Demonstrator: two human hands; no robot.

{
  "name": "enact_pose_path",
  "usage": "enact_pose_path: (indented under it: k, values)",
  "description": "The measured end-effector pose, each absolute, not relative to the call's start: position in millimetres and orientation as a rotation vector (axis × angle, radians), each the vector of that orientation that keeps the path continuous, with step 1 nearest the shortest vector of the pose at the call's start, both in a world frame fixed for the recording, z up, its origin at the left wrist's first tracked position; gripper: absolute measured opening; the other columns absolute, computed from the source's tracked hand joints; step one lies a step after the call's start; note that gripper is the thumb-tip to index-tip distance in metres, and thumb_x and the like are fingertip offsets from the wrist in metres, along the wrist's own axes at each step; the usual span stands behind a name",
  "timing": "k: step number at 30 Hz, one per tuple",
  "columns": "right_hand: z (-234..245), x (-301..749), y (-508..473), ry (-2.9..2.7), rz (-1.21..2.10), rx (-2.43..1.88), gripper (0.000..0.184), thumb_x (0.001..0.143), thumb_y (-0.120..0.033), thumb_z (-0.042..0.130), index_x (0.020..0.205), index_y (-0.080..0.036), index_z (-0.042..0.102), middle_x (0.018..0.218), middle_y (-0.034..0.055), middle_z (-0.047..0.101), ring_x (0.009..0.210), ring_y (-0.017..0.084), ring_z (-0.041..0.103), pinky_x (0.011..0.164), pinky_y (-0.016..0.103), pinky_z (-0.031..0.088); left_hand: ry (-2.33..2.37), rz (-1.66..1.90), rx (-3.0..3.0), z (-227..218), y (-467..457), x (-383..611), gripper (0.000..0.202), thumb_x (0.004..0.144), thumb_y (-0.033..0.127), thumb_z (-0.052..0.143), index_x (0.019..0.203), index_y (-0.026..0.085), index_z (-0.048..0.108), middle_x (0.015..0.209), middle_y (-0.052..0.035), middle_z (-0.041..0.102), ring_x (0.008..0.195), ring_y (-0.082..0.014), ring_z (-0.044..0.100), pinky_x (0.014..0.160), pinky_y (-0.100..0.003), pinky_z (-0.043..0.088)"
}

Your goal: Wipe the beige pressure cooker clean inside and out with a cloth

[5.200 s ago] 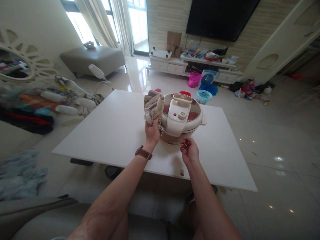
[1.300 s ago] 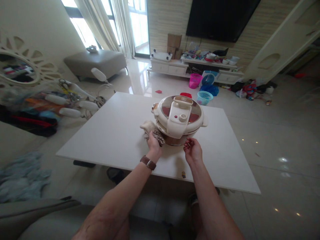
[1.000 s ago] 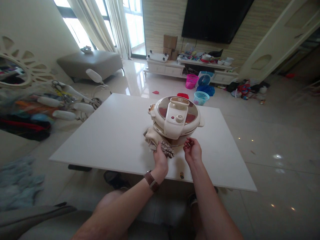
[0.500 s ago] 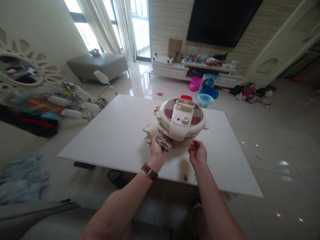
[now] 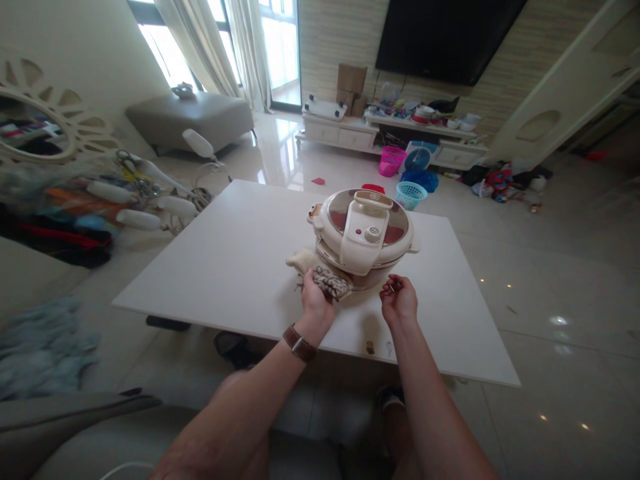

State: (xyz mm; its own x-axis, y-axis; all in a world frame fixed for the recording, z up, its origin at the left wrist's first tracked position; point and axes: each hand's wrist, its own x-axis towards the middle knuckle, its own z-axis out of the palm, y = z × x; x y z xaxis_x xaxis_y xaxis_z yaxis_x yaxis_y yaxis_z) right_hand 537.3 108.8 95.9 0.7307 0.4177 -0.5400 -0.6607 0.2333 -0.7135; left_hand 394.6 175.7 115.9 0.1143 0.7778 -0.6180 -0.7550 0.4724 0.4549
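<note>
Clamped in the left hand [image 5: 319, 305], the cloth [image 5: 334, 283] lies with its long axis from far left to near right, at the front-left base of the cooker [image 5: 363, 252]. Cooker stands upright on the table [image 5: 215, 260], control panel [image 5: 367, 229] running near to far. Right hand [image 5: 401, 298]: fingers curled near the cooker; whether they hold anything cannot be told

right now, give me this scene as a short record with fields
round cream lidded cooker: stands on rectangular white table
left hand: holds patterned beige-and-brown cloth at the cooker's lower side
right hand: curled near the cooker's lower front, contact unclear
floor beyond: round light-blue openwork basket, pink openwork basket
</note>
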Motion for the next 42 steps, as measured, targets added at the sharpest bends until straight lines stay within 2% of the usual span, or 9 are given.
enact_pose_path:
  k: [7,10,15,20,25,28,31,37,42]
  values:
    - [94.5,535.6,109.3,0.216,0.767,-1.121,0.006,0.070,-0.020,0.064,0.070,-0.019,0.058,0.054,-0.0058,0.053,0.046,0.005,0.046,0.041,0.017,0.031,0.899,1.504,0.465,94.7,190.7,395.8,0.026,0.091,0.034,0.062,0.114,0.023,0.068,0.128,-0.0052,0.070,0.127,-0.0179,0.062,0.111,-0.033,0.048]
    - [96.3,533.0,111.0,0.235,0.781,-1.107,0.005,0.071,-0.019,0.062,0.069,-0.018,0.058,0.054,-0.0059,0.052,0.045,0.005,0.046,0.040,0.017,0.030,0.916,1.553,0.520,89.5,201.6,397.9,0.026,0.090,0.036,0.062,0.113,0.023,0.067,0.128,-0.0060,0.069,0.124,-0.0173,0.064,0.110,-0.033,0.048]
    - [101.6,532.2,110.1,0.289,0.789,-1.075,0.006,0.074,-0.015,0.057,0.069,-0.016,0.059,0.052,-0.0051,0.052,0.045,0.005,0.045,0.040,0.016,0.029,0.911,1.423,0.204,97.5,232.9,390.5,0.026,0.095,0.034,0.048,0.109,0.019,0.065,0.121,-0.0085,0.071,0.111,-0.0168,0.070,0.103,-0.034,0.052]
    - [101.9,534.9,107.8,0.283,0.790,-1.064,0.005,0.073,-0.016,0.059,0.068,-0.016,0.059,0.053,-0.0054,0.053,0.045,0.004,0.046,0.040,0.015,0.030,0.819,1.423,0.208,103.3,245.4,380.9,0.034,0.096,0.037,0.043,0.114,0.019,0.065,0.122,-0.0100,0.071,0.115,-0.0189,0.069,0.105,-0.036,0.051]
    - [101.4,533.0,108.1,0.290,0.796,-1.052,0.005,0.073,-0.016,0.059,0.069,-0.016,0.061,0.053,-0.0051,0.053,0.045,0.004,0.046,0.041,0.014,0.031,0.941,1.751,0.660,109.1,242.1,379.5,0.029,0.090,0.036,0.060,0.114,0.021,0.067,0.127,-0.0075,0.070,0.125,-0.0191,0.063,0.112,-0.033,0.045]
    - [102.3,532.8,108.5,0.292,0.798,-1.052,0.004,0.073,-0.016,0.059,0.069,-0.016,0.060,0.053,-0.0052,0.053,0.044,0.004,0.046,0.040,0.014,0.030,0.976,1.631,1.071,104.8,231.2,381.2,0.022,0.088,0.037,0.065,0.102,0.022,0.073,0.110,-0.0071,0.077,0.122,-0.0232,0.065,0.111,-0.035,0.046]
    - [102.6,533.8,108.9,0.295,0.797,-1.052,0.006,0.074,-0.015,0.058,0.069,-0.016,0.060,0.052,-0.0053,0.053,0.044,0.004,0.046,0.039,0.014,0.030,0.954,1.431,1.552,94.8,214.1,384.9,0.023,0.089,0.038,0.062,0.096,0.021,0.076,0.101,-0.0106,0.078,0.118,-0.0297,0.068,0.109,-0.044,0.049]
    - [100.9,532.1,110.3,0.305,0.810,-1.060,0.009,0.077,-0.013,0.057,0.068,-0.016,0.060,0.051,-0.0054,0.053,0.043,0.004,0.046,0.038,0.014,0.031,0.951,1.360,2.054,96.5,200.0,392.8,0.041,0.089,0.033,0.059,0.127,0.022,0.072,0.139,-0.0121,0.066,0.144,-0.0308,0.049,0.126,-0.051,0.030]
    - [99.3,529.2,110.5,0.299,0.813,-1.071,0.009,0.077,-0.013,0.057,0.068,-0.016,0.060,0.051,-0.0052,0.053,0.043,0.004,0.046,0.039,0.014,0.031,1.052,1.417,1.722,103.5,223.9,395.1,0.040,0.097,0.036,0.052,0.131,0.022,0.069,0.131,-0.0117,0.070,0.133,-0.0279,0.059,0.118,-0.048,0.042]
